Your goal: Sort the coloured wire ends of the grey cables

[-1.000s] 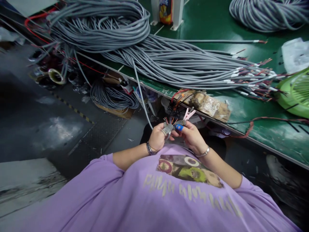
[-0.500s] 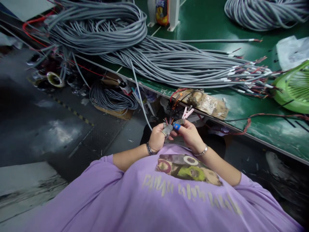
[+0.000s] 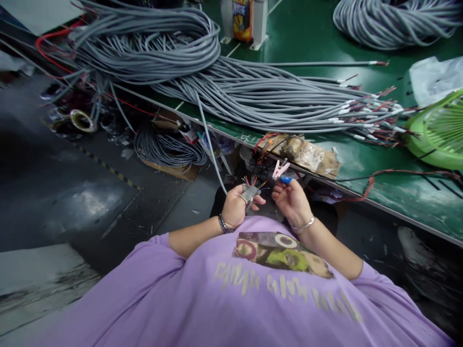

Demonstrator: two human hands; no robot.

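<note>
My left hand (image 3: 234,208) is closed around the end of a grey cable (image 3: 216,164), with grey wrapping on its thumb. From that end, thin coloured wires (image 3: 254,181) fan out above the fingers. To the right, and apart from the wires, is my right hand (image 3: 293,202), its fingers curled in and a blue band on a fingertip. Whether anything small is inside those fingers cannot be made out. Just above the right hand, a pink clip (image 3: 281,169) sits by the bench edge.
A thick bundle of grey cables (image 3: 231,94) lies across the green bench (image 3: 300,26), stripped ends to the right. A green fan (image 3: 439,132) stands at the right. A cardboard piece (image 3: 327,164) lies at the bench edge. Another cable coil (image 3: 170,147) rests below the bench.
My right hand has come away from the wires and moved right, close under the pink clip. The wires in my left hand now show more widely spread; that hand has stayed put.
</note>
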